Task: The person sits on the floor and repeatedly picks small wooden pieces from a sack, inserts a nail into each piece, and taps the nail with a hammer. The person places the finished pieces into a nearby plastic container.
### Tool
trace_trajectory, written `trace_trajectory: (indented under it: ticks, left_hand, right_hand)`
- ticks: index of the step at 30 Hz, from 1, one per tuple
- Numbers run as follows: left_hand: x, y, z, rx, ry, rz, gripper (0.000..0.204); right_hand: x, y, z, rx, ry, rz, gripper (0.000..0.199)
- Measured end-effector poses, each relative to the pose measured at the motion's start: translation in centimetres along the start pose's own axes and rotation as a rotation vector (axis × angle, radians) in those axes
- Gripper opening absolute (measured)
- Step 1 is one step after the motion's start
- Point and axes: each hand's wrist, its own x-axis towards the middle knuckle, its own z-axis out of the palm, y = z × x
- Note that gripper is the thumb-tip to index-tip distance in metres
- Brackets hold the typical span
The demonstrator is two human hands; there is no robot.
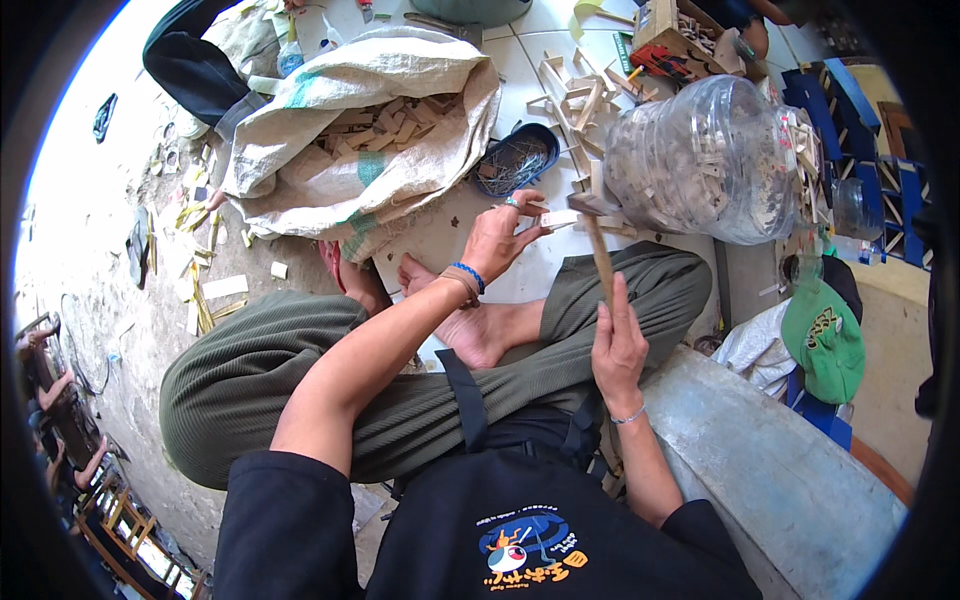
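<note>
My right hand (620, 350) is closed around the wooden handle of a hammer (600, 250). The hammer's metal head lies over or against a small pale wooden piece (560, 218); I cannot tell if they touch. My left hand (490, 240) pinches the near end of this piece, fingers together, above the tiles in front of my crossed legs. Just beyond my left hand stands a blue tub (553, 140) of thin metal nails. Small frames of joined wooden strips (585, 100) lie in a heap past the hammer.
A white woven sack (440, 75) full of wood offcuts lies at the far left. A big clear plastic jar (680, 150) on its side holds wooden pieces. A cardboard box (655, 25) stands far right; a grey bench-like block (770, 460) and green cap (825, 340) are at my right.
</note>
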Motion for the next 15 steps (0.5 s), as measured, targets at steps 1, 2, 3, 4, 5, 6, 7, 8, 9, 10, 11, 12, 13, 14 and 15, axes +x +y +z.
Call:
trace_trajectory:
  ticks: [1, 2, 3, 4, 5, 6, 7, 8, 9, 10, 11, 12, 13, 14, 15]
  left_hand:
    - [-0.08, -0.02, 0.00, -0.003, -0.002, -0.006, 0.051]
    - [0.02, -0.03, 0.02, -0.003, -0.002, -0.011, 0.051]
    - [0.13, -0.02, 0.05, -0.004, -0.005, -0.019, 0.051]
    - [0.15, 0.00, 0.06, 0.002, -0.005, -0.018, 0.051]
    - [0.15, 0.03, 0.04, 0.008, -0.006, -0.022, 0.051]
    - [0.13, 0.08, 0.05, 0.018, -0.015, -0.039, 0.051]
    - [0.09, 0.14, 0.07, 0.003, -0.003, -0.009, 0.049]
    - [0.13, 0.17, 0.04, -0.008, 0.008, 0.010, 0.048]
    - [0.05, 0.18, -0.04, -0.021, 0.012, 0.016, 0.046]
    - [-0.10, 0.23, 0.01, -0.011, 0.001, 0.004, 0.048]
    - [0.01, 0.18, -0.02, -0.002, -0.009, -0.007, 0.049]
    - [0.06, 0.14, -0.07, 0.008, -0.018, -0.020, 0.051]
    - [-0.03, 0.14, -0.06, 0.009, -0.025, -0.028, 0.051]
    - [0.05, 0.13, -0.08, 0.010, -0.027, -0.033, 0.051]
    - [0.12, 0.11, -0.10, 0.012, -0.026, -0.039, 0.051]
  right_hand:
    - [-0.06, -0.13, 0.01, 0.004, 0.041, -0.045, 0.063]
    - [0.00, -0.16, 0.01, 0.004, 0.073, -0.069, 0.063]
    - [-0.06, -0.24, -0.08, 0.013, 0.063, -0.069, 0.063]
    - [-0.09, -0.27, -0.17, -0.053, -0.083, 0.015, 0.062]
    - [-0.22, -0.33, -0.41, -0.108, -0.271, 0.124, 0.061]
    - [-0.35, -0.39, -0.59, -0.161, -0.459, 0.234, 0.060]
    - [-0.50, -0.48, -0.71, -0.141, -0.412, 0.222, 0.061]
    - [-0.43, -0.47, -0.74, -0.120, -0.365, 0.204, 0.061]
    - [-0.38, -0.50, -0.66, -0.122, -0.360, 0.240, 0.062]
    - [-0.52, -0.57, -0.71, -0.064, -0.211, 0.125, 0.063]
    - [-0.41, -0.52, -0.58, -0.032, -0.092, 0.056, 0.064]
    - [-0.28, -0.45, -0.39, 0.005, 0.021, -0.004, 0.065]
    - [-0.33, -0.41, -0.29, 0.010, 0.088, -0.044, 0.064]
    - [-0.23, -0.29, -0.13, 0.018, 0.152, -0.078, 0.062]
    - [-0.30, -0.21, -0.08, 0.043, 0.190, -0.086, 0.062]
